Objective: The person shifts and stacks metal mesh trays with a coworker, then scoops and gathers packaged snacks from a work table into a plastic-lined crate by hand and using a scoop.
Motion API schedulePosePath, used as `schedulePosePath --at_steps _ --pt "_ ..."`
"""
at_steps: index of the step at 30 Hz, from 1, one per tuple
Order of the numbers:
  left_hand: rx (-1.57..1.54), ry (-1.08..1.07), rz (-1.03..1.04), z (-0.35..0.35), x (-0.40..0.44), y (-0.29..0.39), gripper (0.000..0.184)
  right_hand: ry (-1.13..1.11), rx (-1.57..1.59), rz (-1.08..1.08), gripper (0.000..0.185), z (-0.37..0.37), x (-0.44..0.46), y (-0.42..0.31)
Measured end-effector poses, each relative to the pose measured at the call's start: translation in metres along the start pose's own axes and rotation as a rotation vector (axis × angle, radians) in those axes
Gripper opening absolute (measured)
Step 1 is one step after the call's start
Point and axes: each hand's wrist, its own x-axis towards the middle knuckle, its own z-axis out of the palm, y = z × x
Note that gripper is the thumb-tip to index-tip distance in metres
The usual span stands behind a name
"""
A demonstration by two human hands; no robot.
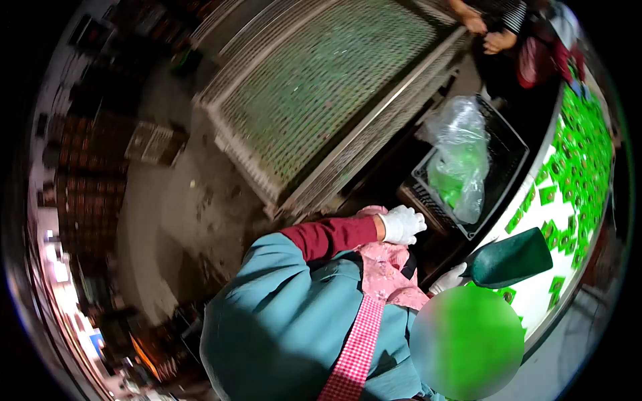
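My right hand (448,279), in a white glove, is closed at the handle end of a dark green scoop (513,259). The scoop is over the near edge of a white table (528,271) with many small green square packets (580,164) on it, each with a dark middle. My left hand (402,226), also gloved in white, is in front of my pink apron with its fingers loosely apart and nothing visible in them. Beyond it is a black plastic crate (511,160) with a clear plastic bag (461,144) in it, holding something green.
A large slatted tray (321,87), greenish inside, stands on a frame ahead. Two people work at the top right; one person's hands (491,37) are near the tray's corner. Stacked crates (87,194) and a single box (155,143) are at left. A blurred circle hides the lower right.
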Motion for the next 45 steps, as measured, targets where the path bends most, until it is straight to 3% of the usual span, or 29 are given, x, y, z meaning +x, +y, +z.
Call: schedulePosePath --at_steps 1,2,7,9,12,15,17,18,19,22,24,25,27,29,31,32,33,34,35,36,39,42,43,45 --pt "-0.003 -0.012 -0.039 0.002 -0.008 0.001 0.036 0.137 -0.078 -0.188 0.06 -0.005 0.002 -0.007" --pt "0.007 -0.021 -0.072 0.003 -0.017 0.003 0.034 0.123 -0.062 -0.223 0.06 0.0 0.001 -0.001" --pt "-0.004 0.024 -0.17 0.017 -0.043 0.009 0.037 0.026 -0.006 -0.114 0.065 0.003 -0.003 0.009" --pt "-0.003 0.049 -0.162 0.017 -0.048 0.014 0.036 0.073 0.008 -0.168 0.067 0.004 -0.002 0.013" --pt "0.006 0.089 -0.086 0.024 -0.05 0.02 0.035 -0.062 0.07 -0.049 0.066 -0.002 -0.002 0.012" --pt "-0.061 0.172 0.059 0.03 -0.043 0.011 0.04 -0.162 0.002 0.052 0.055 -0.012 0.0 0.01" --pt "-0.096 0.113 0.068 0.026 -0.042 0.006 0.045 -0.063 0.23 -0.104 0.044 -0.007 -0.012 0.026" --pt "-0.086 0.081 0.065 0.019 -0.04 0.007 0.046 -0.18 0.647 0.071 0.03 -0.023 -0.018 0.002" --pt "-0.075 0.054 0.055 0.014 -0.035 0.008 0.046 -0.224 0.833 0.103 0.024 -0.012 -0.025 0.012" --pt "-0.067 -0.033 0.112 0.003 -0.013 0.008 0.049 -0.488 0.556 0.264 0.024 -0.036 -0.02 0.001" --pt "-0.068 -0.094 0.169 -0.005 -0.002 0.016 0.05 -0.119 0.86 0.17 0.029 -0.021 -0.026 0.006" --pt "-0.087 -0.152 0.168 -0.014 0.004 0.02 0.049 -0.099 0.856 0.191 0.029 -0.035 -0.024 -0.004" --pt "-0.186 -0.179 0.184 -0.018 0.019 0.014 0.05 -0.036 0.474 0.102 0.04 -0.066 -0.018 -0.022" --pt "-0.207 -0.143 0.24 -0.026 0.034 0.006 0.049 0.011 0.335 0.295 0.042 -0.055 -0.026 -0.008" --pt "-0.285 -0.072 0.335 -0.028 0.058 -0.008 0.048 -0.05 0.637 0.58 0.038 -0.037 -0.033 0.013" --pt "-0.283 -0.055 0.355 -0.037 0.069 -0.011 0.049 -0.074 0.6 0.572 0.035 -0.068 -0.015 -0.02" --pt "-0.295 -0.048 0.379 -0.046 0.081 -0.014 0.05 0.017 0.771 0.598 0.035 -0.047 -0.017 0.003" --pt "-0.307 -0.025 0.43 -0.048 0.095 -0.02 0.051 0.226 0.891 0.663 0.035 -0.055 0.001 -0.024" --pt "-0.327 -0.002 0.483 -0.047 0.111 -0.028 0.053 0.206 0.649 0.681 0.038 -0.048 -0.006 -0.001" --pt "-0.366 0.005 0.516 -0.051 0.12 -0.03 0.055 0.199 0.559 0.844 0.042 -0.039 -0.019 0.016" --pt "-0.439 -0.076 0.569 -0.046 0.164 -0.037 0.059 0.381 0.383 0.802 0.04 -0.039 -0.05 0.033" --pt "-0.095 -0.061 0.478 -0.032 0.218 -0.059 0.065 0.343 0.172 0.838 0.036 -0.063 -0.087 0.024" --pt "-0.129 -0.072 0.405 -0.03 0.234 -0.071 0.065 0.346 0.248 0.918 0.037 -0.08 -0.101 0.02" --pt "-0.355 0.106 0.476 -0.028 0.243 -0.082 0.056 0.409 0.297 0.978 0.039 -0.105 -0.124 0.007"
